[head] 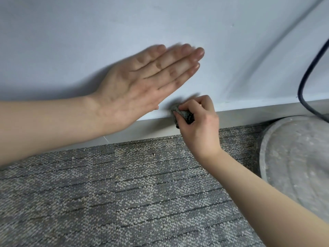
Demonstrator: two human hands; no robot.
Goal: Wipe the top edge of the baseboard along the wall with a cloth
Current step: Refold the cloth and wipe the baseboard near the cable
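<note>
Grey looped carpet lies nearest. Beyond it, the right hand pinches a small dark grey bunched cloth onto the top edge of the pale baseboard. The left hand is spread flat, its fingers straight, before the white wall.

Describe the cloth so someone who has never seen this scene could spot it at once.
Follow the pale wall down to the baseboard above the grey carpet. On its top edge, the right hand grips a small bunched cloth. Dark, mottled and crumpled, it differs from the smooth black cable farther right.
</note>
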